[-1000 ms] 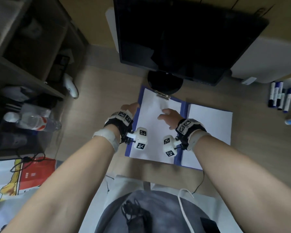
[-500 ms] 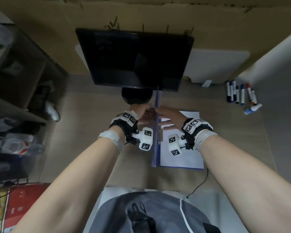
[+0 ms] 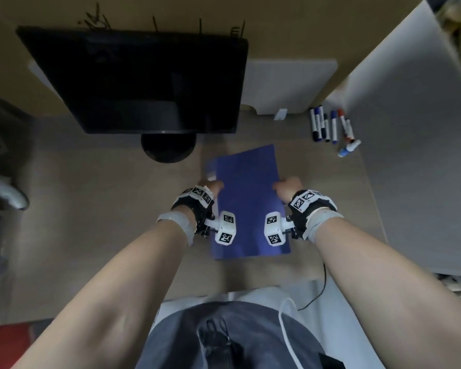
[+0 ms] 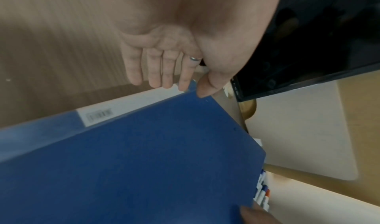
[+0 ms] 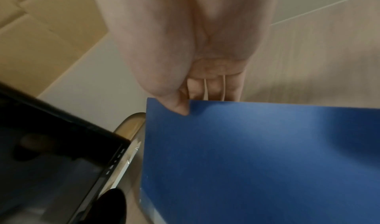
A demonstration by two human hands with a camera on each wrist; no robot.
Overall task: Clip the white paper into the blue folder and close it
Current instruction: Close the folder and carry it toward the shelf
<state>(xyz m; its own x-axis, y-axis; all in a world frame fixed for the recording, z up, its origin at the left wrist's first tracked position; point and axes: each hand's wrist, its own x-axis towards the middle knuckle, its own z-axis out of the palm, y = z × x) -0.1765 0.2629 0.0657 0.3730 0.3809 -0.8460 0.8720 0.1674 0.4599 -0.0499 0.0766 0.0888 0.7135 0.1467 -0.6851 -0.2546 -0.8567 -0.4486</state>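
Head view showed the blue folder (image 3: 248, 203) shut, its cover up, lying on the wooden desk (image 3: 104, 209) just at 5 o'clock of the monitor's round black stand (image 3: 168, 146). The left hand (image 3: 206, 189) met the folder's spine edge at 9 o'clock, and the right hand (image 3: 286, 189) met the opposite long edge at 3 o'clock. No white paper could be seen; only the blue cover showed.

Left wrist view had four fingers (image 4: 154, 69) straight and close together, pointing down at the white barcode label (image 4: 127, 107) on the spine, with the thumb tip against the cover's corner. That hand seemed to touch rather than clasp, though whether it pinched the edge could not be told.

Right wrist view had the thumb (image 5: 176, 104) lying over the cover's edge while the fingers (image 5: 216, 87) passed behind it, so that hand pinched the folder's edge.

At 2 o'clock of the folder, well apart, a row of marker pens (image 3: 330, 126) lay on the desk. A dark monitor (image 3: 139, 83) stood at 11 o'clock, with a cardboard sheet (image 3: 304, 25) behind it
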